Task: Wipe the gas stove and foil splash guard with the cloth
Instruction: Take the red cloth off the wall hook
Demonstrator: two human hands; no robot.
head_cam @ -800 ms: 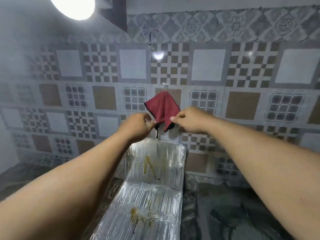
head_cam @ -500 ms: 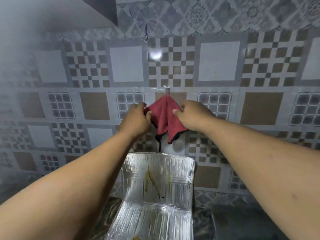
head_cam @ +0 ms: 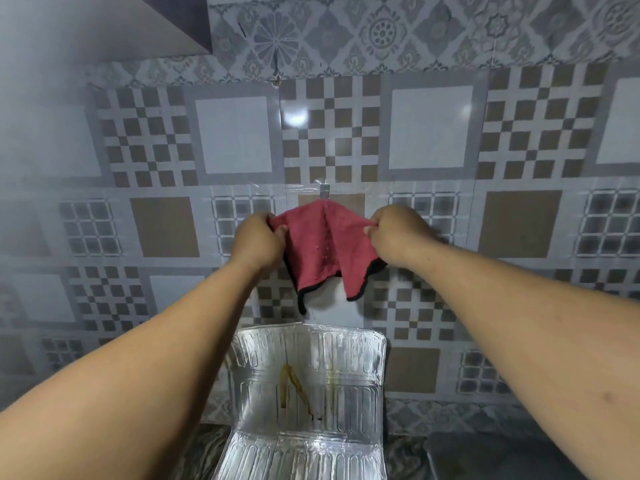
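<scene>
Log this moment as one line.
left hand: grips cloth | right hand: grips cloth | cloth: on hook | splash guard: stained

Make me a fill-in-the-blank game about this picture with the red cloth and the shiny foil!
1. Both hands, left and right, pinch the ____ cloth.
2. The cloth hangs from a hook on the ____ wall.
3. The foil guard stands ____ the cloth.
4. The streaks on the foil guard are ____.

Missing words: red; tiled; below; yellowish-brown
</scene>
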